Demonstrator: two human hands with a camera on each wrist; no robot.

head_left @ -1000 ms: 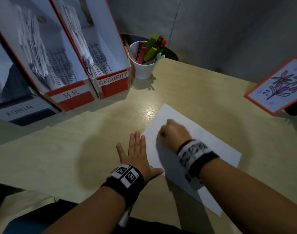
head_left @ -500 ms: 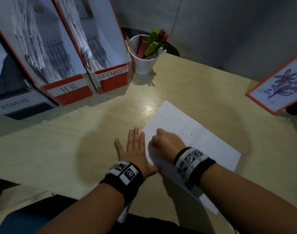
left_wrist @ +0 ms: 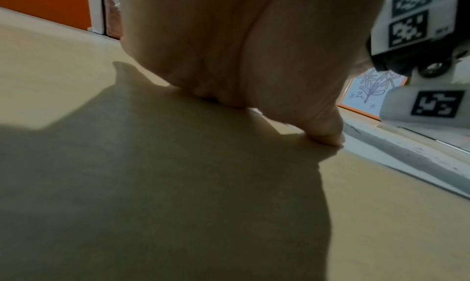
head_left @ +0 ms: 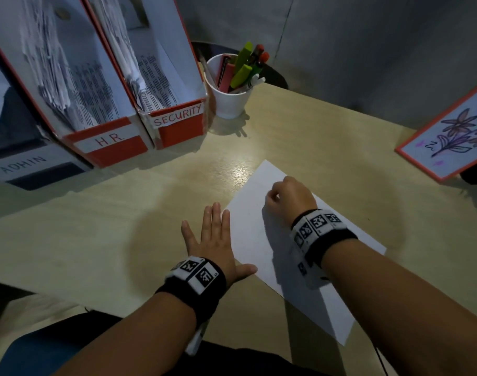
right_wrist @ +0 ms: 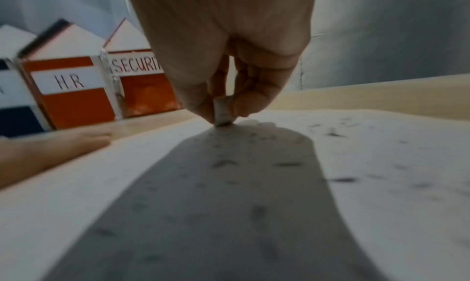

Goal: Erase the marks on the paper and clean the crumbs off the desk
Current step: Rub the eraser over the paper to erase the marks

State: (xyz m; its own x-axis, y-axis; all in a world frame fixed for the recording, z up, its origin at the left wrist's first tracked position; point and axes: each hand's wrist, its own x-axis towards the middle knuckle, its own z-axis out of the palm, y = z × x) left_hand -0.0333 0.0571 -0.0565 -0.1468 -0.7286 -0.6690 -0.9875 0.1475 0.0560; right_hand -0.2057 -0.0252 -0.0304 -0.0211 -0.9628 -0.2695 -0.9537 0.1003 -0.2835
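A white sheet of paper (head_left: 248,229) lies tilted on the wooden desk (head_left: 96,229). My right hand (head_left: 287,198) sits fisted on the sheet's far half. In the right wrist view its fingers (right_wrist: 254,96) pinch a small white eraser (right_wrist: 223,112) whose tip touches the paper (right_wrist: 381,144). Dark eraser crumbs (right_wrist: 287,164) lie scattered over the sheet. My left hand (head_left: 214,240) lies flat on the desk beside the sheet's left edge, fingers straight, its thumb (head_left: 245,268) at the paper's near left edge. The left wrist view shows the palm (left_wrist: 229,44) resting on the desk.
Red and white file boxes marked H.R. (head_left: 107,142) and SECURITY (head_left: 177,118), and a dark one marked ADMIN (head_left: 23,164), stand at the back left. A white cup of pens (head_left: 230,96) stands behind them. A flower drawing in an orange frame (head_left: 449,137) leans at the right.
My right hand with the eraser slid toward the near left of the sheet and is now back at the far part. The left hand stays flat in place.
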